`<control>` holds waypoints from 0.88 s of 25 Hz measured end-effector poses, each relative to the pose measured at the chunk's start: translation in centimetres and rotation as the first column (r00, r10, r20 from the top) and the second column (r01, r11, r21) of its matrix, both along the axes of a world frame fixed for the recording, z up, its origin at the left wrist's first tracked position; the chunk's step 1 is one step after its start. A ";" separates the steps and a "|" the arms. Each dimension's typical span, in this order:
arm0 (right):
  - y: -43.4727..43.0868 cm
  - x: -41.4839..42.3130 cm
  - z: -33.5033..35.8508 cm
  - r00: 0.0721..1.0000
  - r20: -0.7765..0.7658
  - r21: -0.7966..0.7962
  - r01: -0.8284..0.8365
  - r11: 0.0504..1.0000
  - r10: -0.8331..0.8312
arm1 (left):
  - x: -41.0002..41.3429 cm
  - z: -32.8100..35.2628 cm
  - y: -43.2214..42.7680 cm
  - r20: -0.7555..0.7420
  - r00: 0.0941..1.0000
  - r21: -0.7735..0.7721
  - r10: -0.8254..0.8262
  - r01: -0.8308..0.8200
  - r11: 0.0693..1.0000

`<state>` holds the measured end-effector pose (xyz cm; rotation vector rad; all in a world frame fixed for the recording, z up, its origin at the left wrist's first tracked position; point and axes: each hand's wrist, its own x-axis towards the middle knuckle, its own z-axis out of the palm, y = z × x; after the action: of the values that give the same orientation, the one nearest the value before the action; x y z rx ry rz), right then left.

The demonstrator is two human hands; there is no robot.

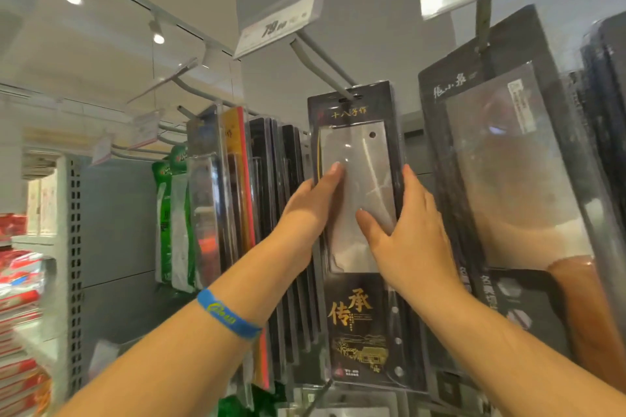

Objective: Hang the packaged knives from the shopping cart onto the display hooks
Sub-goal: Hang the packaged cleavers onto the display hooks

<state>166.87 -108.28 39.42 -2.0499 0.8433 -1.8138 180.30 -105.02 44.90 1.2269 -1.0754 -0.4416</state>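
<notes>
head camera, knife aisle: a person lifts a packaged cleaver (pixel 355 152) to a display hook (pixel 321 64) under a price tag (pixel 281 17) reading 79. the left hand (pixel 308 210), with a blue wristband (pixel 227 316) on its arm, pinches the pack's left edge, thumb flat on the clear blister and the other fingers hidden behind the card. the right hand (pixel 410 240) clamps the right edge, thumb across the front and fingers curled round the side. the pack hangs upright between the two hands, its hang slot (pixel 349 99) well above the thumbs and right at the hook's tip; whether the tip has passed through is hard to tell.

the step in hand looks like threading the slot onto the hook. to do it well, the pack should probably stay square and level so the slot meets the tip straight on, then slide back along the prong before either grip loosens. just beyond the right hand's fingers hangs a larger black knife pack (pixel 508 162), and just beyond the left hand a row of hung packs (pixel 271 179); a sideways swing could knock either. the shopping cart is out of view.
</notes>
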 end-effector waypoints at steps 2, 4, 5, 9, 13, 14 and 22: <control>-0.3 0.1 -0.4 0.999 -0.050 0.027 -0.015 1.000 0.016 | 0.0 -0.1 -0.2 -0.003 1.000 0.003 -0.006 0.006 1.000; -0.3 0.2 -0.6 0.997 -0.075 0.046 -0.024 0.999 0.028 | 0.3 -0.5 -0.2 0.039 0.999 -0.026 -0.024 0.025 0.999; -0.2 0.4 -0.6 0.996 -0.079 0.057 -0.034 0.998 0.038 | 0.5 -0.8 -0.2 0.052 0.997 -0.060 -0.061 0.064 0.996; 0.2 1.0 -0.8 0.998 -0.049 0.048 -0.044 0.998 0.047 | 1.4 -1.3 -0.1 0.118 0.981 -0.151 -0.152 0.169 0.974; 0.8 1.3 -1.3 0.999 0.023 0.022 -0.049 0.999 0.048 | 1.3 -1.4 0.2 0.104 0.974 -0.207 -0.203 0.221 0.953; 1.0 1.3 -1.4 0.998 0.046 0.006 -0.049 0.999 0.049 | 1.1 -1.5 0.4 0.103 0.973 -0.213 -0.205 0.223 0.951; 2.7 0.1 -2.0 0.998 0.062 -0.131 0.010 0.991 -0.002 | 0.4 -3.0 0.7 0.028 0.949 -0.331 -0.315 0.306 0.893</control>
<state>166.98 -105.59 37.43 -2.0594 0.7320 -1.9735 180.73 -104.34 41.89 0.7497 -1.2722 -0.4951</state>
